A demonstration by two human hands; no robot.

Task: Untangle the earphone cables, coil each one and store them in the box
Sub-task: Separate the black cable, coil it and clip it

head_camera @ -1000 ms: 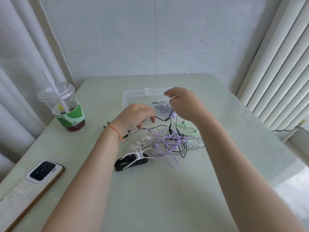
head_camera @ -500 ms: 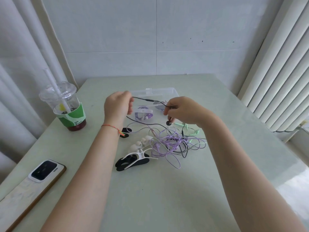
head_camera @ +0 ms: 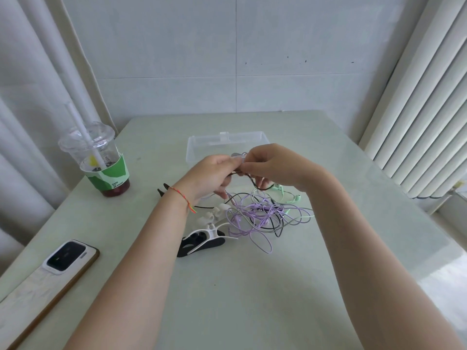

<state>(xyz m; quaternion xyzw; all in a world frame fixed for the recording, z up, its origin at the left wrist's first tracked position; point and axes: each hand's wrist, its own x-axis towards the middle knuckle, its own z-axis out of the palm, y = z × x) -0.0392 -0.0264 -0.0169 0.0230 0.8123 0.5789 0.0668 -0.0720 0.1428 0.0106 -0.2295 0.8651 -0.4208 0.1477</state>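
Now the left hand [head_camera: 212, 176] and right hand [head_camera: 274, 166] meet above the tabletop [head_camera: 252, 286], each grip pinched on the black cable [head_camera: 255, 184], with the tangle [head_camera: 265, 215] at five o'clock of the box [head_camera: 202, 145]; best to draw it out slowly, feeding slack rather than tugging.

Left hand [head_camera: 214, 176] and right hand [head_camera: 274, 168] meet above the table [head_camera: 252, 299], fingertips pinching a black cable [head_camera: 255, 184] before the clear box [head_camera: 202, 145]. Purple cables [head_camera: 252, 221] lie tangled below; cup [head_camera: 101, 160] and phone [head_camera: 68, 256] at left.
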